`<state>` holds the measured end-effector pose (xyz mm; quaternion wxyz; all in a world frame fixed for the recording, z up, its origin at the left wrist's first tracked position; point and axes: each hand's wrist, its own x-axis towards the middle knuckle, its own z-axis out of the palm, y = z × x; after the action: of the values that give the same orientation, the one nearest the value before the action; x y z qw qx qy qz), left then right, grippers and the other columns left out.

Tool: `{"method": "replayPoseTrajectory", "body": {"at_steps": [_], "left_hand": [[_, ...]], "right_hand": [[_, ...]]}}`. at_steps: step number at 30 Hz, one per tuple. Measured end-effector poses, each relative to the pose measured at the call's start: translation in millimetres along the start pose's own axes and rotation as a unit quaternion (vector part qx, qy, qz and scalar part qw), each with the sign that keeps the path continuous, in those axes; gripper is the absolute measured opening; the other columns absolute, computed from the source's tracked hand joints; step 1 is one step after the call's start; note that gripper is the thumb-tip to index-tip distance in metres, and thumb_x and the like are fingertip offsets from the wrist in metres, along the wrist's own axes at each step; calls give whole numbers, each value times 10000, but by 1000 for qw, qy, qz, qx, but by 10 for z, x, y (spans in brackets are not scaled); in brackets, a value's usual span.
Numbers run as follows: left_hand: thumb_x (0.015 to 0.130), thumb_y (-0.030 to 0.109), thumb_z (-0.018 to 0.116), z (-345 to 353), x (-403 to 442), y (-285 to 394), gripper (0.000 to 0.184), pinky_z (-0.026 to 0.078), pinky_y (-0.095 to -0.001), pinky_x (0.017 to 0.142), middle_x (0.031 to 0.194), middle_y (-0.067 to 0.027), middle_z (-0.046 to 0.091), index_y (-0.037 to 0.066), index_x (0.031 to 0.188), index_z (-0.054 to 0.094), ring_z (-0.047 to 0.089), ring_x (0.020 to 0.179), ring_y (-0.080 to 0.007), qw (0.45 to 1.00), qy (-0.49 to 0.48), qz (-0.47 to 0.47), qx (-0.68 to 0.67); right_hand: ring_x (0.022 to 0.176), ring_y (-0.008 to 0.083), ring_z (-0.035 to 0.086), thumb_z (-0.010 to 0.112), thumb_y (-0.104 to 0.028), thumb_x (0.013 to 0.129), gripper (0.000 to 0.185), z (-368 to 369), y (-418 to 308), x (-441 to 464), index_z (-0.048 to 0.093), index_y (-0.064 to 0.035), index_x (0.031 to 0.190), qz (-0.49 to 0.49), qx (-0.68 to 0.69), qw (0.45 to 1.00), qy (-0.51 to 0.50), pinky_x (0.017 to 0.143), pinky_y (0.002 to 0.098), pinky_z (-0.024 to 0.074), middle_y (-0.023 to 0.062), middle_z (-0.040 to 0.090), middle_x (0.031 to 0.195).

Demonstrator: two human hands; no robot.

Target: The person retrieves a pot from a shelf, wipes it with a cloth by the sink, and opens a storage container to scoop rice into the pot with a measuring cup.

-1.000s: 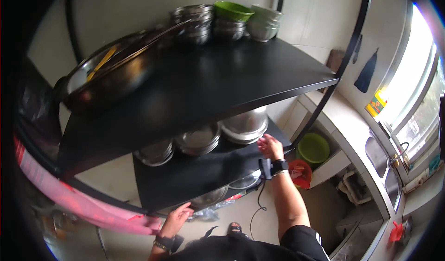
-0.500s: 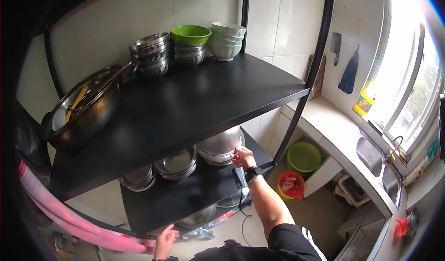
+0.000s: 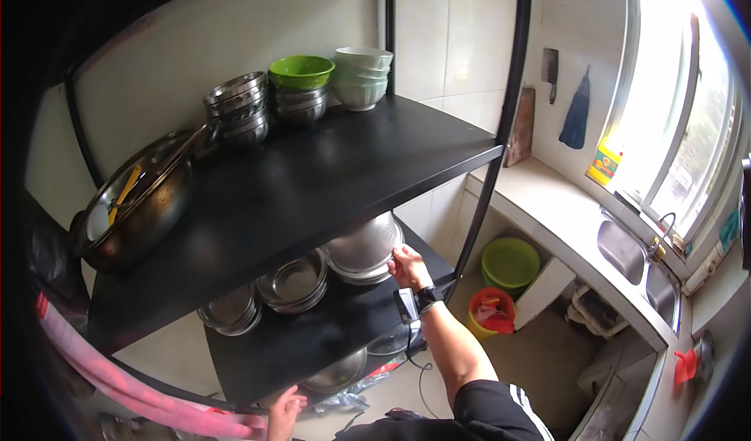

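Note:
On the middle shelf (image 3: 344,316), my right hand (image 3: 407,266) is closed at the edge of a shiny metal basin (image 3: 368,241). Fingers and thumb pinch near its rim. That basin is tilted over a stack of metal basins (image 3: 364,277), and its back part is hidden by the upper shelf. To its left stand a stack of round metal pans (image 3: 296,280) and another metal stack (image 3: 232,312). Down by the shelf's front edge, my left hand (image 3: 287,411) is empty with its fingers loosely apart, near a metal lid or basin (image 3: 338,370) on the level below.
The upper shelf (image 3: 313,179) holds a wok (image 3: 145,206), metal bowls (image 3: 238,112), a green bowl (image 3: 301,72) and pale bowls (image 3: 361,89). A black post (image 3: 489,198) rises at right. Beyond are buckets (image 3: 491,313), a green basin (image 3: 510,265) and a sink counter (image 3: 540,198).
The view has shifted slightly. The metal basin at my right hand looks more tilted, its side more raised than before. My left hand stays low by the shelf edge.

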<state>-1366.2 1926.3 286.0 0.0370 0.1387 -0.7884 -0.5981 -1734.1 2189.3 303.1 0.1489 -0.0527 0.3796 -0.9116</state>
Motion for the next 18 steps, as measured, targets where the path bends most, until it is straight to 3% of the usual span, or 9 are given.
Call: {"method": "replayPoseTrajectory", "body": {"at_steps": [3,6,9,12,14,16,18], "left_hand": [[905,105,477,-2,67,-80,380,496,-264,742,1011,-159,613,-34,1255,429,614,883,-182,999,-34,-16,-12],[920,109,471,111,113,145,332,492,-255,740,993,-91,631,-14,1228,478,595,863,-120,997,-73,26,-9],[918,124,476,267,161,454,317,476,-301,756,991,-143,629,-42,1187,496,602,873,-210,989,-138,35,-30],[905,140,503,353,423,341,425,485,-274,779,1060,-151,599,-32,1279,401,589,947,-180,953,-279,103,-58],[897,265,534,440,455,789,528,461,-325,847,1118,-114,576,-25,1305,365,565,1003,-202,936,-337,100,-11],[885,297,550,603,511,865,546,451,-343,869,1173,-109,535,-21,1294,377,531,1062,-211,909,-395,65,-113],[894,262,533,867,545,768,498,441,-356,890,1202,-106,507,-12,1284,388,503,1098,-217,934,-321,-155,14]], "right_hand": [[513,107,486,503,-150,903,103,104,-21,-249,479,-51,892,-21,-67,997,-18,460,225,403,18,498,685],[528,96,475,510,-166,904,158,73,66,-635,505,-12,942,-22,-13,999,-23,456,217,391,26,515,708],[531,71,428,517,-206,900,239,149,101,-1325,530,-4,1026,-34,2,998,-47,466,195,352,8,515,744],[520,34,380,508,-223,912,197,149,199,-2040,526,-51,1006,-6,59,997,-41,455,180,327,-38,456,664],[542,23,383,516,-229,909,217,10,337,-2440,530,-57,1040,-5,85,995,-48,473,161,324,-37,497,728],[590,12,403,544,-192,892,269,-121,500,-2816,516,-52,1120,8,117,993,24,504,140,334,-26,549,928],[574,13,414,546,-170,889,257,-245,619,-3175,517,-52,1116,-3,123,987,104,476,144,340,-14,554,937]]}}
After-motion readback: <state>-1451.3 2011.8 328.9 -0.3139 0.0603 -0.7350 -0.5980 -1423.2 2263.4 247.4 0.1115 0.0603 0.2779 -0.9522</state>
